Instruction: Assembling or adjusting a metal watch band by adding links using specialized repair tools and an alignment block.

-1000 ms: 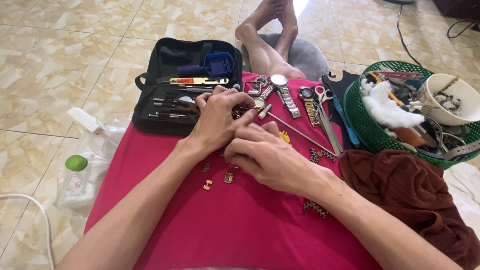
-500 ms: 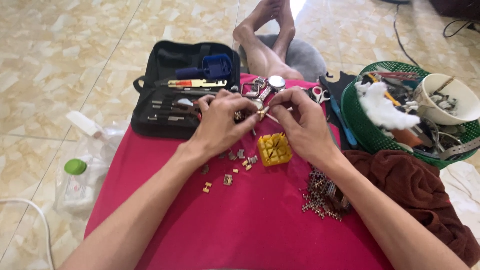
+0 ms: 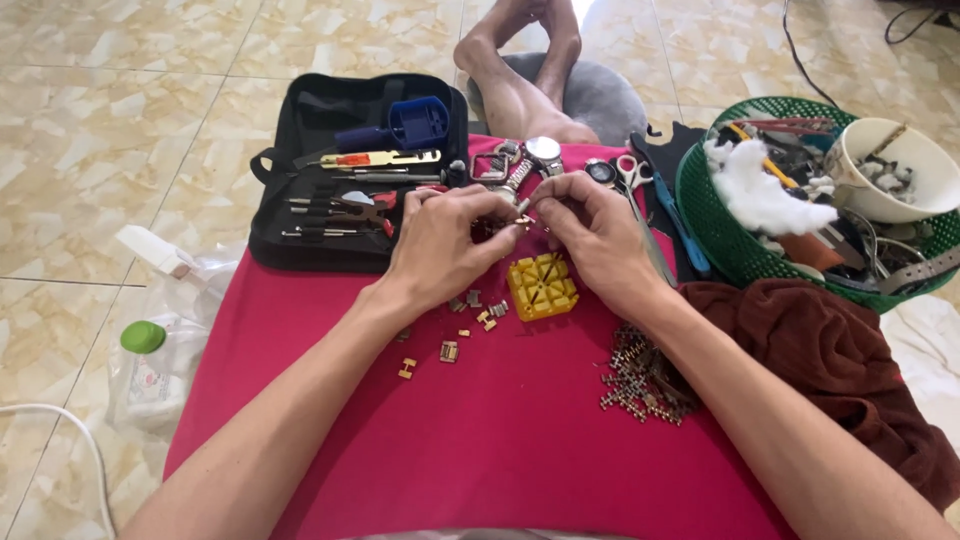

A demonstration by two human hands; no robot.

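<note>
- A red cloth (image 3: 500, 440) is covering the table and lying under both hands and forearms.
- A black tool case (image 3: 300, 225) is lying open just beyond the left hand, holding small drivers, tweezers and a blue tool.
- A green basket (image 3: 715, 225) is sitting to the outer side of the right hand, well apart from it, carrying cotton wool, a white cup and assorted tools.
- A brown cloth (image 3: 830, 350) is lying bunched beside the right forearm.
- The left hand (image 3: 440, 245) is curling its fingers inward, thumb and fingertips pinching a small metal watch-band piece (image 3: 523, 222).
- The right hand (image 3: 595, 235) is meeting it fingertip to fingertip, pinching the same piece from the other side; the piece is being held between the two hands, just above the cloth.
- A heap of loose band links (image 3: 640, 380) is lying beside the right wrist.
- A yellow slotted block (image 3: 542, 285) is sitting just below the meeting fingertips, between the two wrists.
- A wristwatch (image 3: 540, 152) is lying just beyond the hands.
- Small separate links (image 3: 448, 351) are lying scattered below the left hand.
</note>
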